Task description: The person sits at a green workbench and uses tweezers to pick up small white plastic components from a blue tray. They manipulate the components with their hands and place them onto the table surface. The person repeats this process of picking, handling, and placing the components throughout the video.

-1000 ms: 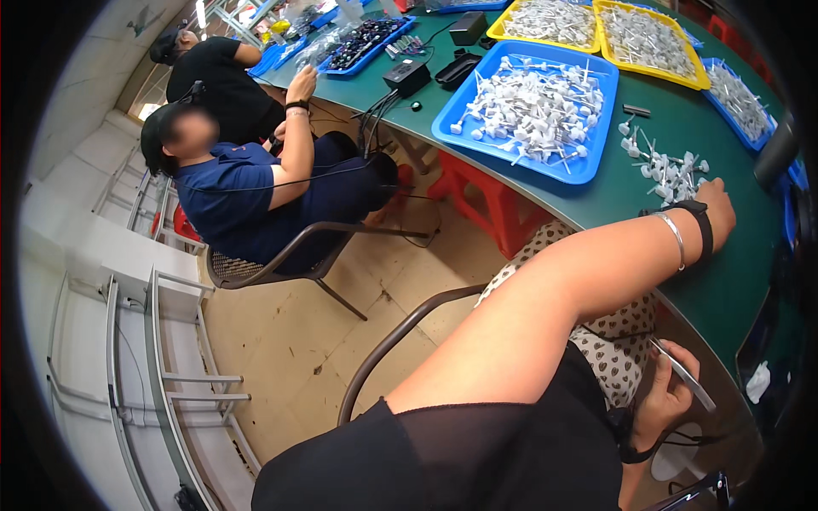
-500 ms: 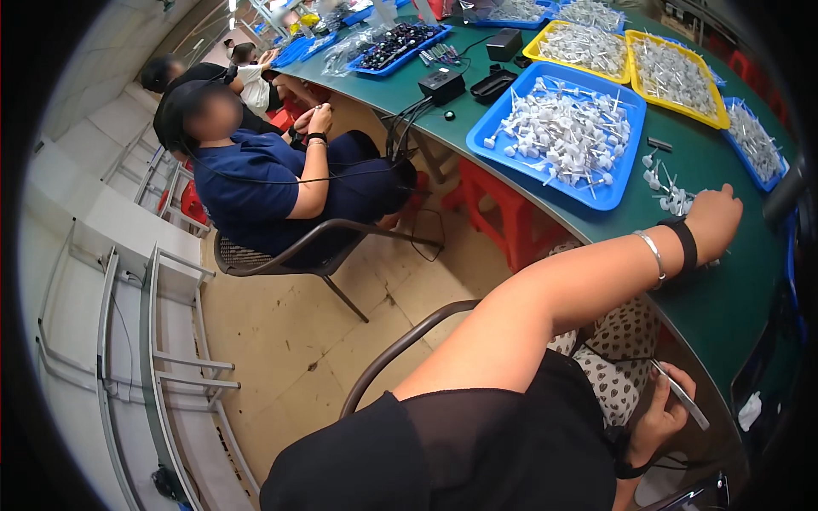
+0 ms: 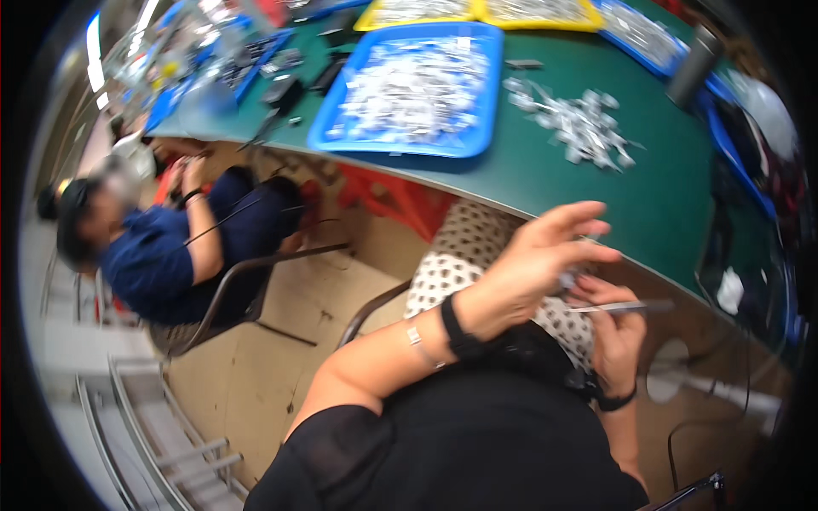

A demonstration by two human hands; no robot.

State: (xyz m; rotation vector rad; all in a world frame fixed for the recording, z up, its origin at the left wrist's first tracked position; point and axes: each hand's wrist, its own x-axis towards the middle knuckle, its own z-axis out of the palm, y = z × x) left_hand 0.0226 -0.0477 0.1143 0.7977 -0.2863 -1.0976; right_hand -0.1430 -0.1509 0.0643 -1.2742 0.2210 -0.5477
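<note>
My left hand point(image 3: 541, 268), with a bracelet and dark band at its wrist, is above my lap at the table's front edge. Its fingers are stretched out and apart. Close below it, my right hand point(image 3: 620, 328) is closed on slim metal tweezers point(image 3: 635, 307), pointed left. A small whitish piece point(image 3: 567, 278) shows between the two hands; blur hides its shape and which hand touches it. Beyond them on the green table point(image 3: 648, 200) lies a loose pile of white plastic parts with thin stems point(image 3: 588, 128). A blue tray point(image 3: 487, 102) heaped with similar parts point(image 3: 409, 89) stands left of it.
Yellow trays point(image 3: 537, 24) and another blue tray point(image 3: 643, 38) of parts line the back. A grey cylinder point(image 3: 694, 66) stands at the right. A small dark bar point(image 3: 524, 64) lies behind the pile. A seated co-worker point(image 3: 162, 247) is at the left, beside a chair arm point(image 3: 247, 277).
My left hand has come back from the pile on the table to beside my right hand. The right hand, still gripping the tweezers, is higher. The view has turned rightward.
</note>
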